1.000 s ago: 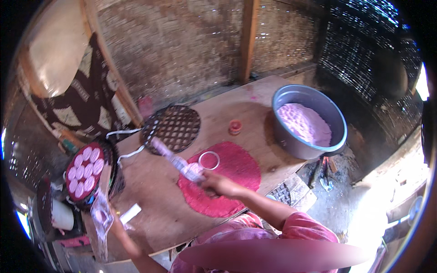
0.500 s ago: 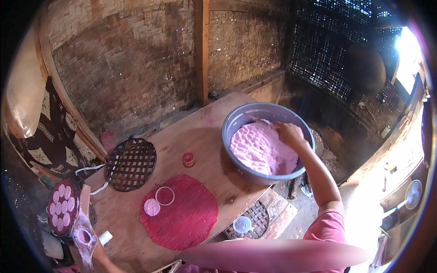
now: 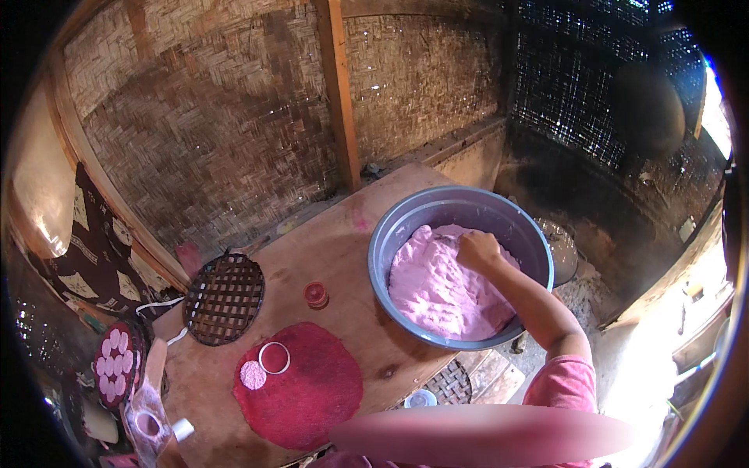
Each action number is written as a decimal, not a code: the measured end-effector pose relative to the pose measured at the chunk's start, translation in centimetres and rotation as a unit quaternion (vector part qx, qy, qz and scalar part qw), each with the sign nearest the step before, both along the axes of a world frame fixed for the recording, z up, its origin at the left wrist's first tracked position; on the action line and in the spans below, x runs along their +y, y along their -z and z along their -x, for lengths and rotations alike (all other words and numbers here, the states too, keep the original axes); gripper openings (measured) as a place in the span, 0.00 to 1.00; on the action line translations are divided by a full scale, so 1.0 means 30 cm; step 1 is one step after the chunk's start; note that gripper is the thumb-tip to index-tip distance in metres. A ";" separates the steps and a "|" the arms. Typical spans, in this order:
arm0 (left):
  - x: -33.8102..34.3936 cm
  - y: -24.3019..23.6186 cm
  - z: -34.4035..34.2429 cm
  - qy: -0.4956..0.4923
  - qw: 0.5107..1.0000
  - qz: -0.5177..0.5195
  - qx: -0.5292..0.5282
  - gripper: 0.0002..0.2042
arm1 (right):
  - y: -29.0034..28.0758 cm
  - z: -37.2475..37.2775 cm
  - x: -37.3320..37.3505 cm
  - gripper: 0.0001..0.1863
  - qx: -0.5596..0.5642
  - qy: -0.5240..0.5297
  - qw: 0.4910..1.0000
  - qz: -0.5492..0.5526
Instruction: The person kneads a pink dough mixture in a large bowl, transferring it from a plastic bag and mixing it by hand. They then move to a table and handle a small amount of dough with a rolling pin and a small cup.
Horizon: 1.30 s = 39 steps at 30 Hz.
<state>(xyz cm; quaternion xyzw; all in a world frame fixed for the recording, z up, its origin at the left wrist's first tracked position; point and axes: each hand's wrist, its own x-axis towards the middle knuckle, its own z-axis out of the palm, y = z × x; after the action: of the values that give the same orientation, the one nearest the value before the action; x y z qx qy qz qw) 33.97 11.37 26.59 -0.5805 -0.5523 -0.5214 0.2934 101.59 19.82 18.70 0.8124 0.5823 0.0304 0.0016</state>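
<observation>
My right hand (image 3: 477, 251) is inside a large grey-blue basin (image 3: 381, 308), at the surface of a pale pink, crumbly flour-like mass (image 3: 437, 292). Its fingers are curled closed; whatever they hold is hidden. At the lower left, a bit of my left forearm (image 3: 170, 454) shows beside a wooden tool with a round hole (image 3: 148, 423), dusted pink. The fingers of that hand cannot be seen. On the table, a round red cloth (image 3: 304, 398) bears a white ring (image 3: 274, 358) and a flat pale pink disc (image 3: 253, 375).
A round woven lattice tray (image 3: 225, 299) and a small red-topped container (image 3: 315, 295) stand on the wooden table (image 3: 289, 257). Several pink discs lie on a dark round pan (image 3: 99, 351) at left. A clear cup (image 3: 420, 398) and a woven mat (image 3: 451, 381) are below the table's near edge.
The view has shifted. My right hand has moved from the far side of the pink mass toward its middle, and the mass is now heaped up. Less of my left forearm shows.
</observation>
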 end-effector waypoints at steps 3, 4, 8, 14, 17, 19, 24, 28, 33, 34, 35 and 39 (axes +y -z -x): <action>0.057 -0.100 -0.146 0.119 0.991 -0.030 0.057 0.15 | -0.031 0.065 -0.013 0.13 0.024 -0.035 0.999 0.013; 0.097 -0.127 -0.204 0.168 0.982 -0.032 0.081 0.16 | -0.040 0.088 -0.020 0.13 0.033 -0.052 0.998 0.024; 0.363 -0.175 -0.509 0.316 0.931 -0.024 0.178 0.16 | -0.052 0.178 -0.073 0.12 0.035 -0.105 0.993 0.040; 0.613 -0.155 -0.990 0.462 0.845 0.102 0.250 0.14 | -0.172 0.200 -0.249 0.15 0.099 -0.112 0.988 0.038; 0.632 -0.176 -1.105 0.478 0.831 0.114 0.260 0.15 | -0.327 0.147 -0.388 0.16 0.252 -0.119 0.960 -0.042; 0.622 -0.195 -1.158 0.498 0.823 0.109 0.251 0.16 | -0.400 0.126 -0.463 0.14 0.534 -0.068 0.842 -0.033; 0.550 -0.208 -1.316 0.579 0.797 0.039 0.169 0.18 | -0.358 0.195 -0.480 0.12 0.824 -0.120 0.552 -0.045; 0.533 -0.232 -1.365 0.560 0.804 0.059 0.188 0.16 | -0.293 0.218 -0.444 0.12 0.887 -0.119 0.446 0.006; 0.552 -0.273 -1.334 0.476 0.829 0.157 0.249 0.19 | -0.430 0.149 -0.462 0.09 0.395 -0.118 0.893 -0.181; 0.547 -0.273 -1.337 0.476 0.826 0.132 0.272 0.19 | -0.465 0.149 -0.466 0.10 0.159 -0.149 0.942 -0.257; 0.538 -0.272 -1.341 0.479 0.826 0.079 0.288 0.19 | -0.496 0.159 -0.464 0.12 0.039 -0.183 0.946 -0.266; 0.496 -0.252 -1.375 0.500 0.795 0.101 0.328 0.19 | -0.529 0.290 -0.448 0.19 -0.258 -0.208 0.916 -0.225</action>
<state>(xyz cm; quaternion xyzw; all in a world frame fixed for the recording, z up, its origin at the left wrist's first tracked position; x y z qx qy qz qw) 75.23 26.24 34.15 -0.9385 -0.1056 -0.3146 0.0953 92.90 6.38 34.59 0.6154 0.6954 0.3692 -0.0375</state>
